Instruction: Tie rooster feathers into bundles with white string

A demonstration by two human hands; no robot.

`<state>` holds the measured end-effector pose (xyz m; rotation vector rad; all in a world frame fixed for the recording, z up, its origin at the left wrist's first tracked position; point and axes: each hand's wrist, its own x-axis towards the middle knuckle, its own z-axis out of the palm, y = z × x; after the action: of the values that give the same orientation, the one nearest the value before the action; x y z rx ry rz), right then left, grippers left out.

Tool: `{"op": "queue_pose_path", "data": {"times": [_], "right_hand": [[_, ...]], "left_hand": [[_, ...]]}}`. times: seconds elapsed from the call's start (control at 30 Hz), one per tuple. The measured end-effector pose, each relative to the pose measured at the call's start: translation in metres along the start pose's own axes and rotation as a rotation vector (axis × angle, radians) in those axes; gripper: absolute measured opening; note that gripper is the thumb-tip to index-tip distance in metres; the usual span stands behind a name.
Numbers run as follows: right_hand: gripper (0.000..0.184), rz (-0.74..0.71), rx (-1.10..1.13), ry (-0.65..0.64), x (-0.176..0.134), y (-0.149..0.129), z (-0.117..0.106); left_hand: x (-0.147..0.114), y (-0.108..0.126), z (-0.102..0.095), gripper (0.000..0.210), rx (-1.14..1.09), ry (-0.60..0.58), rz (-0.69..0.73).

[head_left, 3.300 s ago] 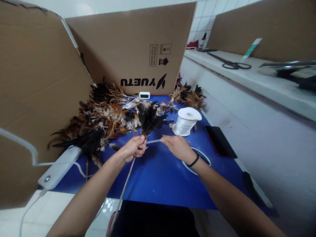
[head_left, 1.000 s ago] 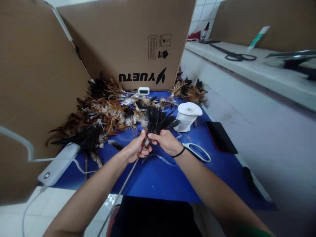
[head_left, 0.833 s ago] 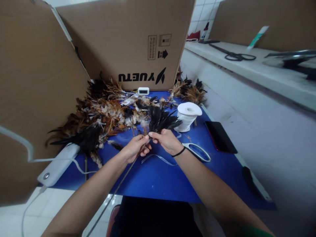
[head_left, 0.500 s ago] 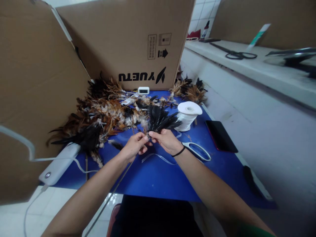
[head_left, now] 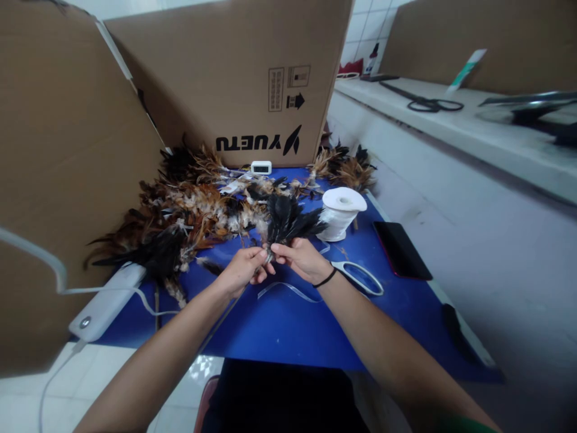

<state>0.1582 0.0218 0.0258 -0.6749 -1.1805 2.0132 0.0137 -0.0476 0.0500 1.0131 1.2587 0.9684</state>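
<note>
A fan of black feathers (head_left: 288, 218) stands up between my hands, its pale base pinched at the bottom. My left hand (head_left: 247, 267) is closed on that base, with a thin stick (head_left: 220, 322) running down from it toward me. From the other side my right hand (head_left: 301, 258) is closed on the feathers, thumb and fingers pressed near the base. A clear ribbon (head_left: 288, 287) lies loose on the blue table just below the hands. Beside my right wrist are white-handled scissors (head_left: 360, 278), partly hidden. The white spool (head_left: 343, 210) stands just right of the feathers.
Piles of brown and black feathers (head_left: 184, 201) cover the table's left and back. A white power bank (head_left: 108, 300) with a cable lies at left, a phone (head_left: 401, 249) at right. Cardboard (head_left: 216, 78) walls the back and left. Black scissors (head_left: 433, 103) rest on the ledge.
The view has shifted slightly. Both hands keep hold of the black feather bunch, and more of its pale base shows between the fingers. The stick has swung a little under my left forearm.
</note>
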Motion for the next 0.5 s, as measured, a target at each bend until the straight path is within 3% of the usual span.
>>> {"op": "queue_pose_path", "data": {"times": [0.23,0.5], "right_hand": [[0.025,0.0,0.06,-0.062,-0.002,-0.001,0.001],[0.023,-0.017,0.108,-0.005,-0.002,0.0,0.003]], "left_hand": [[0.0,0.003,0.0,0.031,0.031,-0.004,-0.044],[-0.003,0.013,0.006,0.016,0.038,0.038,-0.111]]}}
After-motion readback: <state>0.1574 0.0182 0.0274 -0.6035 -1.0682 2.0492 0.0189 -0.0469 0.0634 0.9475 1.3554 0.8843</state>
